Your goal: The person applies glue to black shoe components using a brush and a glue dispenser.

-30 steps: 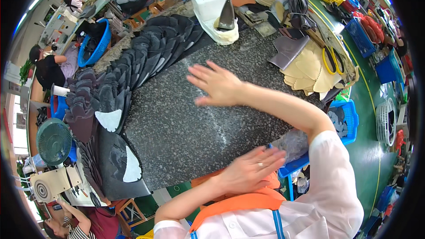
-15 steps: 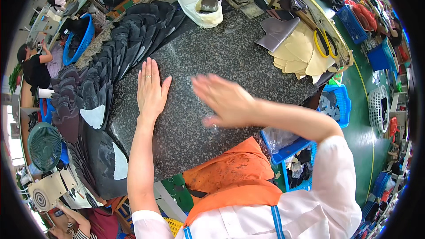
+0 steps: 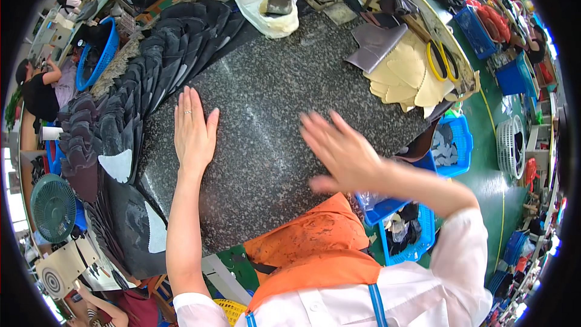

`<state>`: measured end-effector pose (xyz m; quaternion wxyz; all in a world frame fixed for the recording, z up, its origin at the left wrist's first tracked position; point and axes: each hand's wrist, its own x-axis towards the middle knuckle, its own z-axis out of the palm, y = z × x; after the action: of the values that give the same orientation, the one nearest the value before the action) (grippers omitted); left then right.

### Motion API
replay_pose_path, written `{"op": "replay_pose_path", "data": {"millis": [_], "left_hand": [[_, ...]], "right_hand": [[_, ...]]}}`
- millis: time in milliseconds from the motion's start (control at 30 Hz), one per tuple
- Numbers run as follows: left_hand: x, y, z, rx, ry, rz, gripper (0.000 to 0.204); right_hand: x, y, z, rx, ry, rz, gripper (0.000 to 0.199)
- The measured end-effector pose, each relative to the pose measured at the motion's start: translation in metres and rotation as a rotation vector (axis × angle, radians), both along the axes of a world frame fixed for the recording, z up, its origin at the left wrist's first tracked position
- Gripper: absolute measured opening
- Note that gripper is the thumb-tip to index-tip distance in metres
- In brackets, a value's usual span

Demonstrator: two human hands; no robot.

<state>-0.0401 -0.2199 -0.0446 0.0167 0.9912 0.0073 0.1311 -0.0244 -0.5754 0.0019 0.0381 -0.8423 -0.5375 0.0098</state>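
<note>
The head view looks down on a dark speckled stone slab [image 3: 266,115], and both hands are on or over it with nothing held. The left hand [image 3: 193,130] lies flat, palm down, fingers straight and close together with a ring on one of them; its fingertips point away from the person and stop just short of a long row of overlapping dark leather pieces [image 3: 145,79] that curves along the slab's far-left edge. The right hand [image 3: 342,151] is open too, fingers spread, blurred with motion, so I cannot tell whether it touches the stone. The slab itself looks heavy, hard and fairly smooth, a thing that would stay put under pressure and let a palm slide across it. The leather pieces beyond the left fingertips look thin, limp and light; judging by the way they overlap, each is best lifted by a free edge rather than pinched in the middle. Further out from the right fingertips lie tan cut shapes [image 3: 405,75] and a grey piece [image 3: 375,45], well apart from the hand. Under the right wrist, below the table edge, stand blue baskets [image 3: 451,145] of scraps. An orange apron [image 3: 315,248] covers the person's front. The room is a crowded workshop with a green floor [image 3: 490,175], a fan [image 3: 53,207] at the left, and another person [image 3: 39,88] seated far beyond it.
</note>
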Motion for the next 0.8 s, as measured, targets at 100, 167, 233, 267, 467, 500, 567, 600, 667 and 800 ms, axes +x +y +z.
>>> {"op": "replay_pose_path", "data": {"millis": [100,167,233,267,467,500,567,600,667,800], "left_hand": [[0.003,0.0,0.003,-0.032,-0.035,0.017,0.065],[0.006,0.001,0.0,-0.018,-0.037,0.031,0.065],[0.004,0.008,-0.006,-0.011,-0.051,0.048,0.065],[0.001,0.011,-0.006,-0.006,-0.046,0.064,0.065],[0.003,0.005,-0.004,0.032,-0.026,0.073,0.067],[0.006,0.005,-0.002,0.019,-0.038,0.069,0.067],[0.001,0.005,-0.001,0.008,-0.03,0.059,0.067],[0.003,0.003,0.001,-0.04,-0.042,0.061,0.068],[0.002,0.004,0.001,-0.078,-0.059,0.079,0.069],[-0.004,0.006,0.005,-0.015,-0.036,0.079,0.074]], "right_hand": [[0.07,0.062,-0.026,0.267,-0.116,-0.051,0.088],[0.103,0.09,-0.034,0.345,-0.162,-0.174,0.087],[0.092,0.096,-0.041,0.36,-0.15,-0.223,0.087],[0.065,0.092,-0.039,0.338,-0.096,-0.164,0.089],[-0.101,0.001,-0.009,0.37,0.513,0.513,0.071],[-0.1,-0.005,-0.018,0.375,0.576,0.569,0.07],[-0.059,0.011,-0.016,0.406,0.496,0.504,0.07],[-0.03,0.024,-0.019,0.418,0.335,0.386,0.071],[-0.017,0.046,-0.019,0.396,0.302,0.296,0.076],[-0.071,0.063,-0.018,0.324,0.371,0.348,0.09]]}}
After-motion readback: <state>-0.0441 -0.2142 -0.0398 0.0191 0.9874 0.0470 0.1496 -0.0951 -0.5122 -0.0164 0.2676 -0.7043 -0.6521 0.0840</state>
